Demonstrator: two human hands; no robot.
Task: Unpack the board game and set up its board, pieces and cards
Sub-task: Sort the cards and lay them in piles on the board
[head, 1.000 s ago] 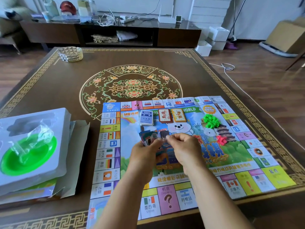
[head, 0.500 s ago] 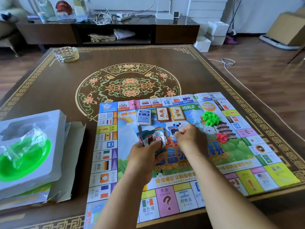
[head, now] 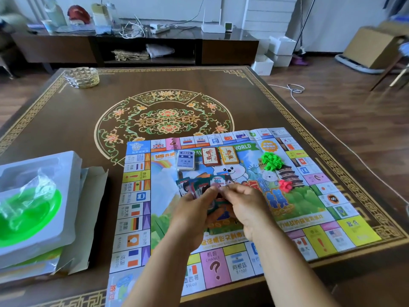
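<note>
— Dark table [head: 66, 120] with gold border and a floral medallion at centre; low cabinet [head: 141, 47] across the top of the frame. At far left?

— White tray [head: 66, 196] at left edge, green dish [head: 26, 218] and crumpled clear bag [head: 37, 187] inside, stacked on flat packaging. Glass bowl [head: 81, 77] at upper left.

— And the board [head: 137, 218]?

— Spread flat at lower centre, near edge reaching the table's front. Along its upper part, left to right: blue deck [head: 186, 160], red deck [head: 210, 156], yellow deck [head: 229, 154], then green pieces [head: 271, 160] heaped, red pieces [head: 286, 185] just below those.

— Hands?

— Both over mid-board, close together. Left hand [head: 192, 218] curled around a fanned wad of notes [head: 199, 185], thumb on top. Right hand [head: 250, 207] with thumb and fingers pinched narrow on the notes' right side, next to one marked 100.

— Right of frame?

— Wooden floor, white cable [head: 309, 103] trailing, cardboard box [head: 371, 47] at upper right.
</note>
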